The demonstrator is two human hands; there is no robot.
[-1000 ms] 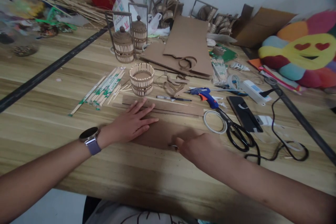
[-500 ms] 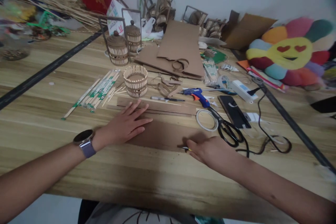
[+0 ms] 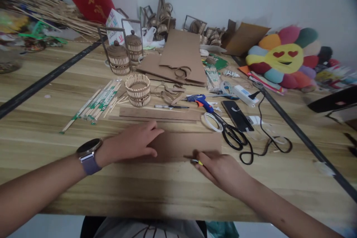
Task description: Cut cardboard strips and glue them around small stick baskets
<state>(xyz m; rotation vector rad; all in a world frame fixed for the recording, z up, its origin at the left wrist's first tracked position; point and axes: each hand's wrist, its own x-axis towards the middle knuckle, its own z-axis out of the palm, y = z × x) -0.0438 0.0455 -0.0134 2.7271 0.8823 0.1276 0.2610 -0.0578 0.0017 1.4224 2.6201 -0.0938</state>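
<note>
My left hand (image 3: 131,143) lies palm down on the left part of a brown cardboard strip (image 3: 192,143), fingers stretched out and close together. My right hand (image 3: 220,169) is closed on a small knife with a yellow body (image 3: 196,161); its tip rests at the near edge of the strip. Two narrower cardboard strips (image 3: 158,114) lie just beyond. A watch with a purple band (image 3: 87,152) is on my left wrist.
Behind the strips stand a round stick basket (image 3: 137,89), packed chopsticks (image 3: 95,103), a pen (image 3: 170,106), a blue glue gun (image 3: 200,100), a tape ring (image 3: 211,121), black scissors (image 3: 232,134), a phone (image 3: 237,115) and a black cable (image 3: 264,141). Cardboard sheets (image 3: 178,54) and a flower cushion (image 3: 281,59) lie farther back.
The view has drifted, so everything sits lower and further left. My left hand slid nearer along the cardboard strip. My right hand moved right along the strip's near edge with the knife.
</note>
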